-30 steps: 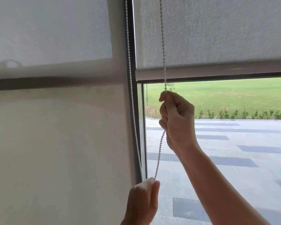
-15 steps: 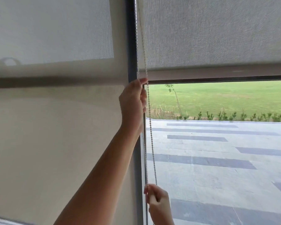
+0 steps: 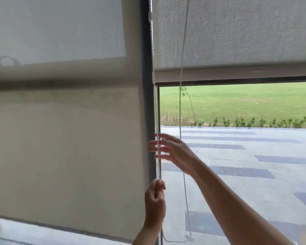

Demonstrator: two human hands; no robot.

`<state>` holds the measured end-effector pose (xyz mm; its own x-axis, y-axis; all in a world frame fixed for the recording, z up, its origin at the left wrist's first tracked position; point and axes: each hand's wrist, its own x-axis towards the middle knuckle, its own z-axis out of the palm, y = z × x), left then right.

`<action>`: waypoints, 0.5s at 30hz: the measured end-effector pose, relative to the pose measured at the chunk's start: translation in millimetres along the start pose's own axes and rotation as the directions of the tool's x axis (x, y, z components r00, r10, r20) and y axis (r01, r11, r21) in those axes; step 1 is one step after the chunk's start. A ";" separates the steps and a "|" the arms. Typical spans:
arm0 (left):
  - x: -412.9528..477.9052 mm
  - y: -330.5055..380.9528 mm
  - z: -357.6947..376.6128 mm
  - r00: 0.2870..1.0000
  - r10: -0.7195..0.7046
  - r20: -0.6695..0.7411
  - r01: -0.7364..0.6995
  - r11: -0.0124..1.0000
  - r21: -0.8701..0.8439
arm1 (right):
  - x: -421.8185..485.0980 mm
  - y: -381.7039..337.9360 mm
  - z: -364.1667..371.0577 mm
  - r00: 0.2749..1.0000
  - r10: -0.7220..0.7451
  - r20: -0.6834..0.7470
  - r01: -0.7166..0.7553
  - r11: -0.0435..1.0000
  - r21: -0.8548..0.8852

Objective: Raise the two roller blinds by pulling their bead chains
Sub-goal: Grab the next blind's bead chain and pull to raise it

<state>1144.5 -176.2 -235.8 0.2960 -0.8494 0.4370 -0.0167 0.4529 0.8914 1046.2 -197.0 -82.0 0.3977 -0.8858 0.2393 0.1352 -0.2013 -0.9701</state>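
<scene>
Hand-over-hand hauling on the right roller blind [image 3: 237,32] appears to be the step in hand. The left hand [image 3: 155,200] sits low beside the dark window frame [image 3: 147,103], its fingers curled together and clamped on the near strand of the bead chain [image 3: 157,121], which runs straight and taut up along the frame to the top of the view. The right hand [image 3: 173,151] is above it, blurred, fingers spread apart and reaching across that same strand; whether it already touches the beads cannot be told, but it has not closed on them.

The next move likely calls for the right hand to close on the strand above the left fist, so the left can let go and the pull can carry on downward without the blind slipping back. The grip should take the taut strand, not the slack one.

That far strand [image 3: 180,103] hangs loose to the right, just apart from the hands, dropping past the glass to a loop near the bottom of the view. The right blind's grey weave ends in a pale bottom bar [image 3: 237,75] sitting roughly a third of the way down the view, with lawn and paving showing below. The left roller blind [image 3: 60,138] hangs much lower, nearly to the bottom of its pane, so by this judgement it has yet to be raised.
</scene>
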 end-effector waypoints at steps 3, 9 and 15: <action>-23.3 -26.8 4.7 0.995 -0.083 0.053 0.083 0.997 -0.001 | 23.2 -106.6 31.4 0.933 -0.358 0.028 0.348 0.920 0.180; -44.2 -45.1 -6.2 0.972 -0.145 0.186 0.146 0.989 0.008 | 26.6 -156.2 47.1 0.626 -0.585 -0.516 0.650 0.757 -0.070; -4.5 18.4 -32.5 0.674 -0.386 0.630 0.209 0.918 0.338 | 8.8 -122.2 29.0 0.595 -0.556 -0.581 0.615 0.780 -0.117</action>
<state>1173.9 -155.2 -225.2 -0.3953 -0.9182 0.0264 -0.2762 0.1463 0.9499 1059.5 -168.1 39.7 -0.3661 -0.6579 0.6581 0.2440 -0.7503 -0.6144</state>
